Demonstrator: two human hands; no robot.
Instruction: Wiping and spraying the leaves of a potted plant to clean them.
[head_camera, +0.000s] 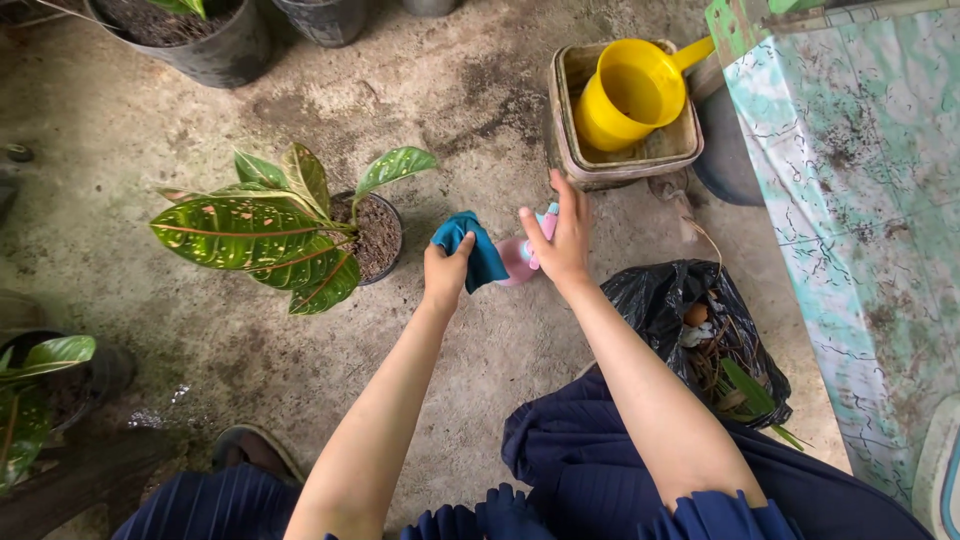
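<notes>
Reaching forward, left hand gripping cloth

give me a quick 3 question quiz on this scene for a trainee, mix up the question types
1. True or false: the left hand holds a blue cloth.
2. Multiple choice: the right hand rests on a) the yellow jug, b) the pink spray bottle, c) the black bag.
3. Fill in: the yellow jug sits inside a square ____ tub.

Key
1. True.
2. b; the bottle lies between the two hands, near the potted plant with spotted leaves.
3. Beige.
</notes>
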